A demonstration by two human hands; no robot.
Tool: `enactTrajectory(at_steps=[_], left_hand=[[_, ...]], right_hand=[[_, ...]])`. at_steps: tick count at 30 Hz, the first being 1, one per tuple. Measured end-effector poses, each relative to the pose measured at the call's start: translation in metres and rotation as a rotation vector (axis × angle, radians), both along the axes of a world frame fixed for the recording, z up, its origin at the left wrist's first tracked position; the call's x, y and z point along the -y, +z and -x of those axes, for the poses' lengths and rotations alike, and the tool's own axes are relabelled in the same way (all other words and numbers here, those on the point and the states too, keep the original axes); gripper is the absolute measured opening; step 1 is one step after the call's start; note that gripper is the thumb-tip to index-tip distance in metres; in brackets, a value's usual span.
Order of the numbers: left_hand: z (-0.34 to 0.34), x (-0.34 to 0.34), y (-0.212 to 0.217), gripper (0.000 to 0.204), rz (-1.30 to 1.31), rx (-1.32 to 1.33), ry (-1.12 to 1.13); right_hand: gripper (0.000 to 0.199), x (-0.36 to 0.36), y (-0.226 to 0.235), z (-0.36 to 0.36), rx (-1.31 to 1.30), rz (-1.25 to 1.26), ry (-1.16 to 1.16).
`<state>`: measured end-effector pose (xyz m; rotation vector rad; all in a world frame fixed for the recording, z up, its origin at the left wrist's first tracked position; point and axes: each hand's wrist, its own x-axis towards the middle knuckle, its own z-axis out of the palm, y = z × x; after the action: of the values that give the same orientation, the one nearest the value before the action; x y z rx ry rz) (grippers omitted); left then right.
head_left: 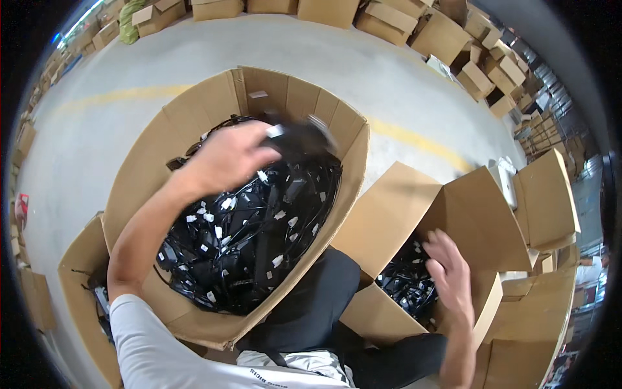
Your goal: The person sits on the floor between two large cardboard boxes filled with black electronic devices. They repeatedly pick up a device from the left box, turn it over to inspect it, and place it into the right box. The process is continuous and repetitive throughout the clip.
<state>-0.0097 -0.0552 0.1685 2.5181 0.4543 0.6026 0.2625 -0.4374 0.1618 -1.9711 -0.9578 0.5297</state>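
Observation:
My left hand (236,152) reaches over a large open cardboard box (139,152). Its fingers are closed on a dark boxy part (308,139), smeared by motion, with a white piece showing at the fingertips. Below it the box holds a heap of black parts (259,240) with black cords and small white plugs. Over a smaller open carton (479,214) to the right, my right hand (447,262) is open, its fingers apart and nothing visible in them. That carton contains similar black parts (408,282) with white plugs, partly hidden by the hand and flaps.
Another open box (78,266) with dark parts stands at the left, behind my left arm. Raised flaps (547,201) surround the smaller carton. Stacked cartons (440,35) line the far side of the grey floor (291,55). My knee (324,279) sits between the two boxes.

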Motion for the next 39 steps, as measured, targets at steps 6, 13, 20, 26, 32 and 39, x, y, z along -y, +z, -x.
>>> enactTrajectory(at_steps=[6, 13, 20, 26, 32, 39], left_hand=[[-0.040, 0.074, 0.013, 0.031, -0.057, 0.201, -0.405], [-0.081, 0.024, -0.179, 0.080, 0.340, -0.185, 0.418], [-0.092, -0.016, -0.226, 0.044, 0.201, -0.047, 0.667], [-0.047, 0.079, -0.003, 0.028, 1.001, 0.561, 0.105], [-0.052, 0.152, 0.033, 0.041, 1.619, 0.327, -0.088], [-0.080, 0.207, 0.016, 0.046, 1.449, 0.170, -0.224]], right_hand=[[0.050, -0.114, 0.025, 0.071, -0.106, -0.216, 0.250], [0.040, -0.024, 0.006, 0.020, -0.478, -0.551, -0.342], [0.036, 0.052, 0.037, 0.001, -0.337, -0.570, -0.355], [0.035, 0.035, 0.038, 0.003, 0.074, -0.668, -0.306], [0.039, -0.015, 0.054, 0.035, 1.011, -0.665, 0.371], [0.056, 0.054, 0.032, 0.009, 0.935, -0.295, 0.334]])
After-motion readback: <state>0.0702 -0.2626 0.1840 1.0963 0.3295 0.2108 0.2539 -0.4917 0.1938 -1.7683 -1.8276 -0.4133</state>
